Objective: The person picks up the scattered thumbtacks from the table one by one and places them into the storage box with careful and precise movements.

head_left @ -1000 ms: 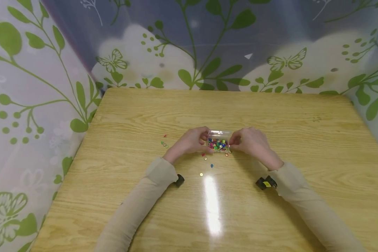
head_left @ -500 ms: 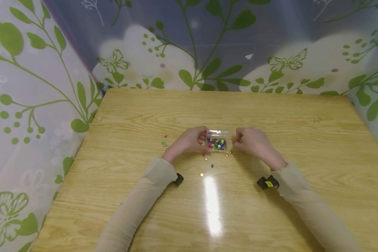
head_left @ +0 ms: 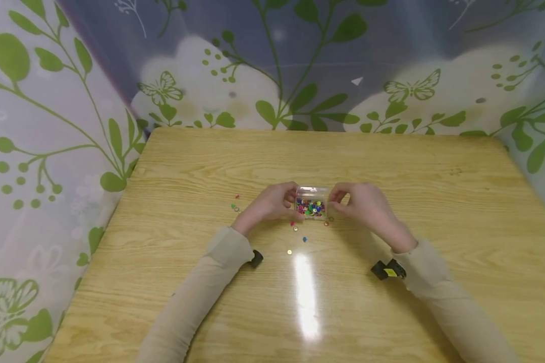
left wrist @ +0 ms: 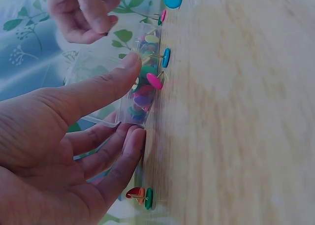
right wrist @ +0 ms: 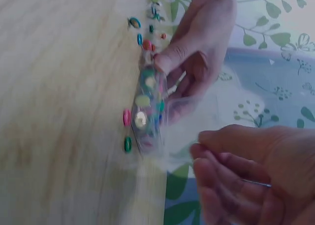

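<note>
A small clear plastic box [head_left: 316, 218] holds many coloured thumbtacks [head_left: 311, 207], with its hinged lid [head_left: 312, 190] raised at the back. My left hand [head_left: 272, 202] grips the box's left end, thumb at the front and fingers curled behind. Just right of the box is my right hand [head_left: 363, 204], its fingers loosely bent and thumb near the index finger. Nothing shows between those fingertips; whether they touch the lid I cannot tell. In the left wrist view, a pink thumbtack [left wrist: 154, 80] and a blue thumbtack [left wrist: 166, 57] lie before the box.
Loose thumbtacks lie around the box on the wooden table [head_left: 209, 156], among them a yellow thumbtack [head_left: 289, 252] and a blue thumbtack [head_left: 305, 239]. A small group including a green thumbtack [head_left: 233, 206] lies left of my left hand. A patterned curtain [head_left: 240, 101] stands behind.
My right hand drew slightly away from the box's right end, then came back beside it with its thumb and fingers more apart. The left hand keeps hold of the box, which shifted slightly left.
</note>
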`<action>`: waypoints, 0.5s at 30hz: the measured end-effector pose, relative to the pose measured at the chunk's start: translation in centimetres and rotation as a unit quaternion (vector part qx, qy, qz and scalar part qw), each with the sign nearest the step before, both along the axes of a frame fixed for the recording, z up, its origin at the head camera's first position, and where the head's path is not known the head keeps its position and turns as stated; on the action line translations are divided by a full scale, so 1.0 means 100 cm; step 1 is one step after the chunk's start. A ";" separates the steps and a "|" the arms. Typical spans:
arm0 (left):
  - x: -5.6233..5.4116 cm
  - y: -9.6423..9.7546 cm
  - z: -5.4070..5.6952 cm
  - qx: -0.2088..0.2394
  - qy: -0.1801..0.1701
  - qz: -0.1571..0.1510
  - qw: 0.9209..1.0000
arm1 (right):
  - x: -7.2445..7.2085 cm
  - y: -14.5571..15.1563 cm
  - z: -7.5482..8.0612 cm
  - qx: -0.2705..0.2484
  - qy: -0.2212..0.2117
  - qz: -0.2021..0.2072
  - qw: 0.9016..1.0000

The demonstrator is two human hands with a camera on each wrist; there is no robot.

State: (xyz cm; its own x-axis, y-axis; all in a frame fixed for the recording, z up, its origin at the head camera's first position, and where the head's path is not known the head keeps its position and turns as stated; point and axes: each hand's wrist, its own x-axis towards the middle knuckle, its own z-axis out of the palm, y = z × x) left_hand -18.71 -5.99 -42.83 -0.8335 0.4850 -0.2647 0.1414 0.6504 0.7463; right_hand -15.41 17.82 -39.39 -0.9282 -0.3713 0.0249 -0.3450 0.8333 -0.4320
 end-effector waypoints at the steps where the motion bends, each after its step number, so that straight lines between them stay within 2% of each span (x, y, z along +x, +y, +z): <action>1: 0.000 0.000 0.000 0.000 0.001 0.000 1.000 | 0.001 -0.002 0.000 -0.006 0.010 0.002 1.000; 6: 0.000 -0.001 0.000 -0.004 0.003 -0.001 1.000 | 0.003 -0.010 -0.002 -0.033 0.036 -0.003 0.999; 15: 0.000 -0.002 0.000 0.001 -0.005 0.000 1.000 | 0.003 -0.012 -0.003 -0.034 0.030 -0.013 0.999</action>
State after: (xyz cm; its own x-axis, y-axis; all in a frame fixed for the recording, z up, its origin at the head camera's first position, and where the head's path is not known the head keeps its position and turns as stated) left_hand -18.74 -6.18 -42.84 -0.8306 0.4855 -0.2726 0.1333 0.6487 0.7493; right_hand -15.08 16.67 -39.70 -0.9337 -0.3425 0.1045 -0.3501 0.8117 -0.4675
